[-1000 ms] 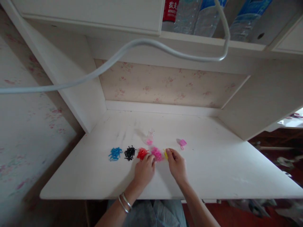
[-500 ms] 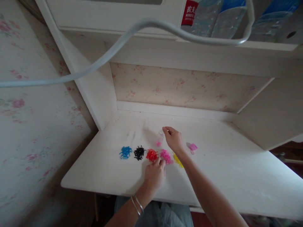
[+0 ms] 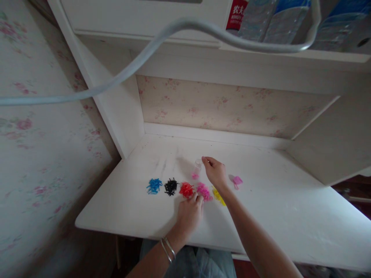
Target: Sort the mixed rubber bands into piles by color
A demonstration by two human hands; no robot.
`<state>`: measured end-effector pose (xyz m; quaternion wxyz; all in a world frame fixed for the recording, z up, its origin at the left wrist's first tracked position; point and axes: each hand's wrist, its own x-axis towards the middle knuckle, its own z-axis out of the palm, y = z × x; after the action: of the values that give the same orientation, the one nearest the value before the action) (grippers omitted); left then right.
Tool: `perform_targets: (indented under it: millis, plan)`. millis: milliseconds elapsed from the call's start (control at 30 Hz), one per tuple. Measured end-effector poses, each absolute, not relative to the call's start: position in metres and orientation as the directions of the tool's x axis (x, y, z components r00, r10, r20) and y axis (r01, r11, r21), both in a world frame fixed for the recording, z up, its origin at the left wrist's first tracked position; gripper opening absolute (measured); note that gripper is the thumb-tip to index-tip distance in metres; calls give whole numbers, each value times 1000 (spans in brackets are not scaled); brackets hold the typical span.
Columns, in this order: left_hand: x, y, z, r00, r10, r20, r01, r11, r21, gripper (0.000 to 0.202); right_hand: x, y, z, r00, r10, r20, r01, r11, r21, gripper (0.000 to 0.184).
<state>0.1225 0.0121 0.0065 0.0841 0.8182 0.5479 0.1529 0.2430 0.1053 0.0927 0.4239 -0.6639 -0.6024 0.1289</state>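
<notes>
A small clear container (image 3: 198, 165) with pink bits (image 3: 195, 176) at its lower end is on the desk. Beside its rim, my right hand (image 3: 215, 172) is closed in a pinch; anything between the fingertips is too small to make out. My left hand (image 3: 189, 213) rests low on the desk, its fingers bent together at the near edge of a pink pile (image 3: 204, 191) of short pieces and close to a red pile (image 3: 186, 189). What its fingertips hold, if anything, is hidden. Partly behind my right forearm lies a yellow pile (image 3: 218, 195).
Black (image 3: 171, 187) and blue (image 3: 154, 186) piles lie to the left. A crumpled pink piece (image 3: 237, 180) sits right of my right hand. A pale cable (image 3: 139, 61) crosses in front of the upper shelf, where plastic bottles (image 3: 285, 23) stand. The white desk (image 3: 130, 212) has side panels.
Both hands keep nearly the same places and closed poses. The view has shifted very slightly; the piles and container look unchanged.
</notes>
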Motion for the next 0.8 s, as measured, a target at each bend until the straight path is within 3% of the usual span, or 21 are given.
perform_targets:
  millis: [200,367,467,600,700,800]
  plan:
    - [123,13,7,353,921,166,868,-389,308,23,255,78,70,308,909,281,585,52,-810,52]
    - [124,13,6,367,912,182,861,-407,304,22,271,30,32,266,948,176,591,-16,-806,46]
    - [123,11,6,394,898,196,845,-438,308,24,278,5,14,193,975,110,696,-58,-716,41]
    - [122,10,4,387,897,214,827,-440,351,26,280,-11,4,175,984,-18,871,-163,-463,39]
    - [121,13,0,356,905,234,790,-425,441,26,276,-10,6,174,984,-23,928,-172,-332,39]
    - [117,17,-4,307,916,259,700,-402,590,24,273,-7,8,192,981,-5,940,-185,-285,36]
